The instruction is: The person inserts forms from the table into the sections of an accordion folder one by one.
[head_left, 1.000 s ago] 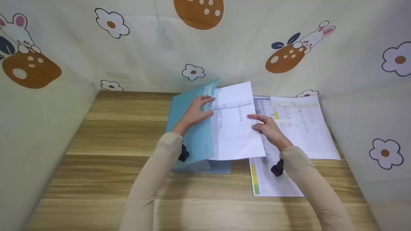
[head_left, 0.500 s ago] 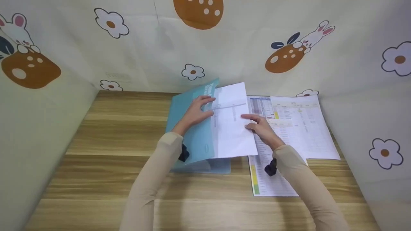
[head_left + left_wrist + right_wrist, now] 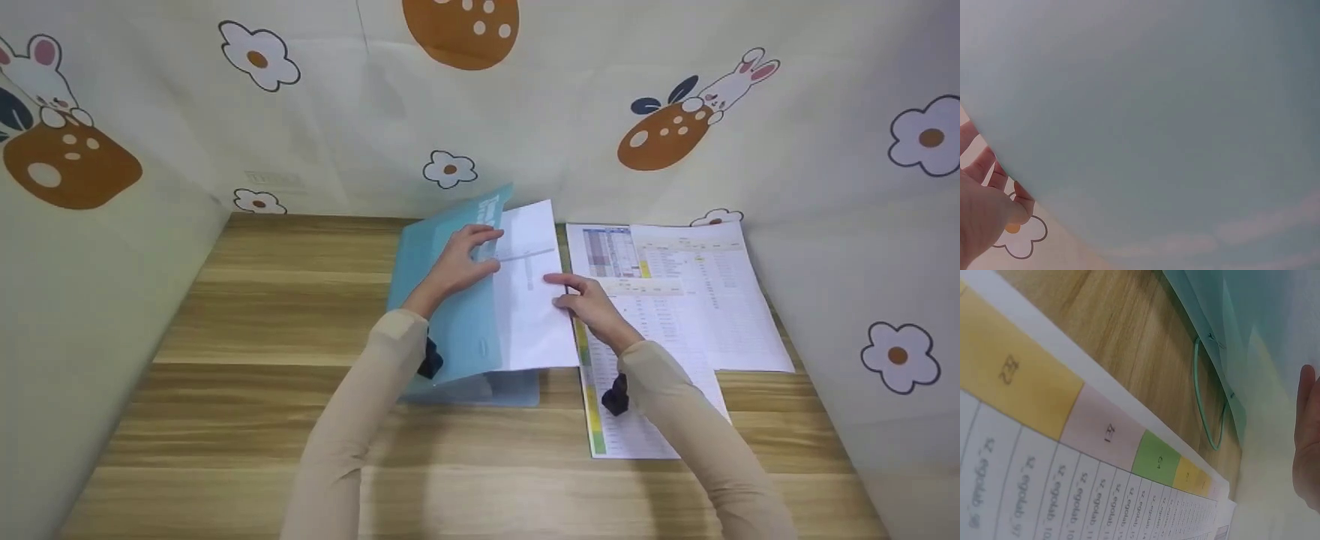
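A teal folder [image 3: 459,330] stands partly open in the middle of the table, its top cover raised. My left hand [image 3: 456,262] holds that cover by its free edge; in the left wrist view, the fingers [image 3: 981,164] meet the edge of the wide teal sheet [image 3: 1157,124]. A white printed paper [image 3: 536,322] reaches out from under the cover, its left part hidden inside. Its right edge is pinched between the thumb and index finger of my right hand [image 3: 596,307]. The right wrist view catches only part of this hand [image 3: 1309,444], against the pale paper.
To the right lie several printed sheets, one with a coloured left strip [image 3: 592,405] and another overlapping it [image 3: 731,300]. A green elastic loop [image 3: 1199,391] hangs from the folder over the wooden table [image 3: 247,435]. A patterned cloth wall [image 3: 330,135] rises behind.
My right hand has moved left, sliding the white paper further under the folder's cover. More of the printed sheets on the right now shows. The left hand has stayed in place.
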The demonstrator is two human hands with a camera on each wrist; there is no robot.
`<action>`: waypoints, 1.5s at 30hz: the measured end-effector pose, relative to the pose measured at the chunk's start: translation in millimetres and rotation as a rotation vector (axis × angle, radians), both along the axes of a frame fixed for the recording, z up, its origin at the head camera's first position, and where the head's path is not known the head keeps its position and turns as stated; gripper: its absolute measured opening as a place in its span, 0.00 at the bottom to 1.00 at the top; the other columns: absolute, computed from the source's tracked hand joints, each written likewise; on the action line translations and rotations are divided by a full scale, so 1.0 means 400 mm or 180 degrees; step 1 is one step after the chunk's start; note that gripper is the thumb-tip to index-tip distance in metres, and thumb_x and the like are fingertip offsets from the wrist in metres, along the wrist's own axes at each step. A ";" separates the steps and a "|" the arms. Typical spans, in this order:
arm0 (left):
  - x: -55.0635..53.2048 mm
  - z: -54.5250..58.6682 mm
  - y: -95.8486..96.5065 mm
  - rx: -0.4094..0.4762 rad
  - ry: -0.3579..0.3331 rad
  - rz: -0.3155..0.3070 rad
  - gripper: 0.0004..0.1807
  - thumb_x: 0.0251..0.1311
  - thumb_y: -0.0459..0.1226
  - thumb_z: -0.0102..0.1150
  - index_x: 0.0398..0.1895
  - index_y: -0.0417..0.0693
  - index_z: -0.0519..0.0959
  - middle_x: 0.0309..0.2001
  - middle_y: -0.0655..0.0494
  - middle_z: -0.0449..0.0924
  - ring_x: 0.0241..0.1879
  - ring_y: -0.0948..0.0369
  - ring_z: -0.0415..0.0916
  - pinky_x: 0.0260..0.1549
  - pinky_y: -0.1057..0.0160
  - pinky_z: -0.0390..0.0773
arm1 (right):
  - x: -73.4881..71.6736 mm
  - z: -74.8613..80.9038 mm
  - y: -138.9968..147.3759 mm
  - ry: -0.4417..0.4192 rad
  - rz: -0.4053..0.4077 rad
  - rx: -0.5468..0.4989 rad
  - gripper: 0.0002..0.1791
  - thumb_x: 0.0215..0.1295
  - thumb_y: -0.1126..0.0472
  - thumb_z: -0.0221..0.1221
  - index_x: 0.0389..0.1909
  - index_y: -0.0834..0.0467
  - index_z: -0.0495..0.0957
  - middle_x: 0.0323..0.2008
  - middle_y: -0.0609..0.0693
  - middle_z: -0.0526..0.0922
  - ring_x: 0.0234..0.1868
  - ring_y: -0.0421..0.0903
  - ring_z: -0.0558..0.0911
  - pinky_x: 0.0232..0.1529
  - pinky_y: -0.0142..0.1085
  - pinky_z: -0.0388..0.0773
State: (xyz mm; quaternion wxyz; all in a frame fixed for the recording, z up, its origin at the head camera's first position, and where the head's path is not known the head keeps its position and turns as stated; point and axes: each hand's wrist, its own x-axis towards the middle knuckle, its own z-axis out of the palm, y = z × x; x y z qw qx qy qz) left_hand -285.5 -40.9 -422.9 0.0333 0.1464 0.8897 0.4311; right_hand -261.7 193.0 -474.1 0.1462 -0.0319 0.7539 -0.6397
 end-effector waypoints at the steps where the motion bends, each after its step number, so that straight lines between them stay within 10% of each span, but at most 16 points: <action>1: 0.001 0.000 0.000 0.0000 -0.0006 0.0003 0.26 0.51 0.40 0.54 0.58 0.56 0.69 0.60 0.56 0.59 0.58 0.58 0.53 0.53 0.51 0.58 | 0.001 -0.001 -0.003 0.0015 0.0002 0.0030 0.23 0.54 0.73 0.49 0.53 0.61 0.71 0.54 0.55 0.68 0.44 0.49 0.73 0.39 0.35 0.72; 23: -0.001 -0.006 0.002 0.0000 0.0020 0.0028 0.26 0.50 0.40 0.54 0.57 0.56 0.69 0.59 0.57 0.60 0.57 0.58 0.53 0.52 0.52 0.60 | 0.043 0.048 -0.031 0.0109 0.0192 0.0102 0.25 0.55 0.73 0.50 0.57 0.67 0.65 0.58 0.60 0.63 0.52 0.52 0.67 0.45 0.34 0.69; 33: 0.001 -0.003 0.002 -0.0007 -0.0048 0.0056 0.27 0.50 0.42 0.54 0.58 0.60 0.68 0.60 0.59 0.57 0.58 0.60 0.52 0.53 0.51 0.59 | 0.065 0.013 0.027 0.0107 0.0358 0.0101 0.23 0.55 0.67 0.54 0.55 0.60 0.69 0.55 0.54 0.68 0.34 0.47 0.78 0.35 0.39 0.75; 45: 0.001 0.001 0.006 0.0010 -0.0027 0.0016 0.28 0.49 0.41 0.55 0.58 0.56 0.69 0.60 0.58 0.58 0.59 0.58 0.51 0.53 0.52 0.59 | 0.094 0.022 -0.003 -0.0063 0.0425 -0.0091 0.22 0.57 0.70 0.52 0.55 0.62 0.69 0.54 0.57 0.69 0.37 0.47 0.78 0.42 0.44 0.72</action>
